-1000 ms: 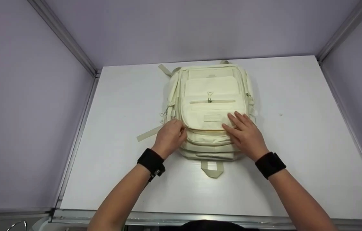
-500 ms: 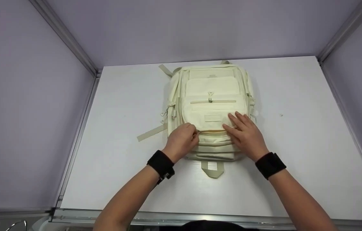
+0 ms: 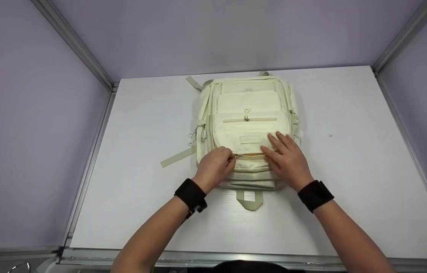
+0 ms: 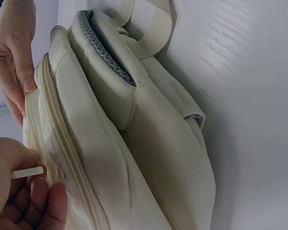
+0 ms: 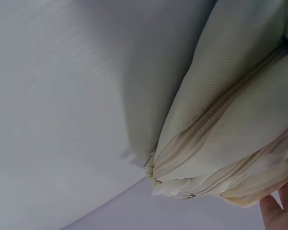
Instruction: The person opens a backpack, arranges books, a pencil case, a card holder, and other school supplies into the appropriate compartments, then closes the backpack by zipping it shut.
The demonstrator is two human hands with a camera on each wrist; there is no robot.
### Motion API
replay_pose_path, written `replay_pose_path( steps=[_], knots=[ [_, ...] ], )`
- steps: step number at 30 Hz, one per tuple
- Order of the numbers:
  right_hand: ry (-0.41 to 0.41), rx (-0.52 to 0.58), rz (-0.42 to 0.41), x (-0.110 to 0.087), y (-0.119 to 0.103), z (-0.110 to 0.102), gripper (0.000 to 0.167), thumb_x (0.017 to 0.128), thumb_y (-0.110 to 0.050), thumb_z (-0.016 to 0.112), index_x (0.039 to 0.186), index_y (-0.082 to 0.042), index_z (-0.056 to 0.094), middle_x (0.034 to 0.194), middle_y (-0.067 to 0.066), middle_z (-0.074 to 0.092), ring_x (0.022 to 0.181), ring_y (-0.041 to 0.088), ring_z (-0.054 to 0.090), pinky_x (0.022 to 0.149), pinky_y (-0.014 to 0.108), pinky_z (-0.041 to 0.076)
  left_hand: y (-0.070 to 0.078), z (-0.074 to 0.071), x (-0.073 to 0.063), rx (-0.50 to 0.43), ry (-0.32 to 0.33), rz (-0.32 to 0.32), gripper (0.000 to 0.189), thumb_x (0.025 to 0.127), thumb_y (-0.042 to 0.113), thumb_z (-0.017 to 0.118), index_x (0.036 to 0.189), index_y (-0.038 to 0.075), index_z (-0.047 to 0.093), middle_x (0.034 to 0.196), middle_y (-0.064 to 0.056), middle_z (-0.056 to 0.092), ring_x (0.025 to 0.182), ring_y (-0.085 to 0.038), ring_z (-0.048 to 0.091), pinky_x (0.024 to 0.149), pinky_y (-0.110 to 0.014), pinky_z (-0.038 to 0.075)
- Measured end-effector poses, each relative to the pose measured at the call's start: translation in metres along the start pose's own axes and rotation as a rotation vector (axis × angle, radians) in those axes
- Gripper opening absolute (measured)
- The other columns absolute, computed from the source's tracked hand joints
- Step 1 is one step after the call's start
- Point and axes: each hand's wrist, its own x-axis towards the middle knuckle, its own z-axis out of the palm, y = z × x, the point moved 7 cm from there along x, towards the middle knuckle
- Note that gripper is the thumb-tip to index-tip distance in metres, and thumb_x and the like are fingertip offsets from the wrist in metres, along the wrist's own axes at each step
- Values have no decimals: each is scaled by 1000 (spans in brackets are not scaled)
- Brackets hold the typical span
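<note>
A cream backpack (image 3: 249,100) lies on its back, its front pockets facing up and its loop handle (image 3: 250,204) toward the person. At the lower edge of the front pocket, my left hand (image 3: 215,167) pinches a pale zipper pull (image 4: 28,172) between thumb and curled fingers. The pocket's seam gapes slightly between the two hands, showing a yellowish lining edge (image 3: 251,154). My right hand (image 3: 289,161) rests on the pocket's lower right corner with its fingers spread and fairly straight. In the right wrist view only some fingertips (image 5: 278,206) show at the bag's edge.
The backpack lies on a white table (image 3: 137,113) with pale panels behind and at both sides. A loose strap (image 3: 178,156) sticks out to the left. A metal rail (image 3: 198,259) runs along the front edge. A tiny speck (image 3: 330,135) lies to the right.
My left hand has slid rightward along the pocket's lower edge from its left corner, then stayed nearly still over the last half second. My right hand has kept its place on the bag.
</note>
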Motion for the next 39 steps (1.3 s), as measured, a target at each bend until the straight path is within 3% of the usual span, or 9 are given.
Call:
replay_pose_path(
  steps=[4,8,13,17,24,27,32,39],
  knots=[
    [71,31,-32,10,-20,4,36,91,-14,79,126,-11,74,140,16,61,133,39,52,113,55,35,-2,0,-1,-27,-31,-42,14,100,22,68,91,12,69,85,1,65,75,-14,61,65,-29,51],
    [121,63,-94,24,-47,18,28,91,-13,79,119,-11,76,122,12,68,116,35,61,101,51,47,-1,1,-2,-35,-50,-56,14,99,24,69,91,13,70,86,1,66,77,-14,62,66,-30,51],
    [160,34,-72,35,-62,32,15,90,-13,77,104,-10,76,101,7,67,94,30,62,82,47,51,4,2,-1,-31,-58,6,12,101,20,66,94,12,71,87,-1,67,82,-18,63,70,-31,52],
    [208,27,-31,37,-62,31,8,88,-9,75,96,-10,77,94,6,64,86,29,60,73,46,49,4,0,-3,-13,-9,64,10,101,18,64,96,12,70,90,-1,66,85,-19,63,72,-32,53],
    [240,64,0,35,-60,25,9,88,-5,71,94,-8,78,90,6,66,85,30,60,74,47,47,2,-7,3,146,169,193,11,96,9,66,105,11,71,107,-5,64,104,-23,61,91,-34,51],
    [239,69,24,34,-60,25,10,87,-4,70,93,-8,77,88,5,67,86,30,61,74,46,47,2,-4,7,184,202,232,7,95,11,70,102,12,72,105,-5,65,103,-24,62,91,-34,51],
    [238,88,74,35,-59,24,13,84,0,70,90,-10,76,86,3,68,85,28,61,73,44,46,0,-1,11,189,200,231,4,93,14,75,94,14,71,97,-1,67,96,-22,63,84,-33,53],
    [206,119,135,35,-55,25,16,82,3,70,87,-11,76,84,2,69,85,27,60,76,42,46,-1,0,15,207,128,199,4,95,15,73,91,14,72,94,0,66,93,-20,62,81,-32,51]
  ],
)
